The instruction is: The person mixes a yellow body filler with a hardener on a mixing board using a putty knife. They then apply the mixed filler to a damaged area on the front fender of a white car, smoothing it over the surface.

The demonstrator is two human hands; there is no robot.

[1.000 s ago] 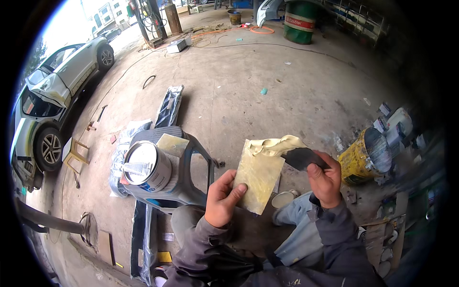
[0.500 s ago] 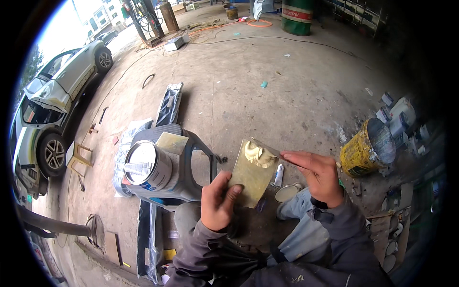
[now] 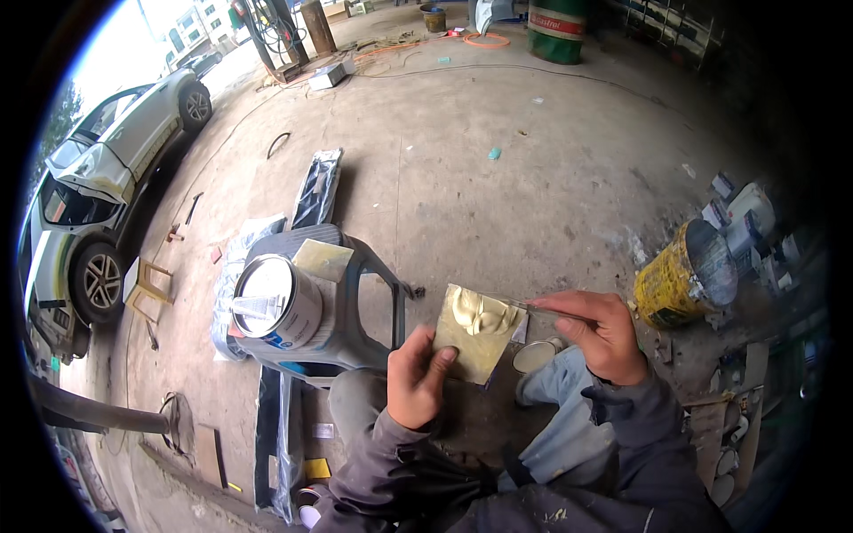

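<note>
My left hand [image 3: 419,377] grips the lower left edge of a flat yellowish putty board [image 3: 469,357], thumb on top. Cream-coloured putty [image 3: 482,314] lies in folds across its upper part. My right hand [image 3: 606,333], fingers extended and thumb beneath, pinches a thin putty spreader [image 3: 538,308], seen nearly edge-on at the putty's right side. To the left, a grey plastic stool [image 3: 362,313] carries an open-topped-looking tin [image 3: 305,313] with a pale item on it. Beside the tin lies another flat yellowish plate [image 3: 322,259]. A round lid [image 3: 533,357] rests on the floor near my foot.
A stained yellow bucket [image 3: 659,289] stands at the right, among several containers. A white car [image 3: 133,124] and a small wooden stool [image 3: 142,289] are at the left. Plastic-wrapped long parts [image 3: 318,191] lie by the grey stool. A green drum [image 3: 556,40] stands far back.
The putty board has tilted and shifted slightly lower and right with my left hand. My right hand has turned, its thumb now showing, and the putty is spread flatter into folds.
</note>
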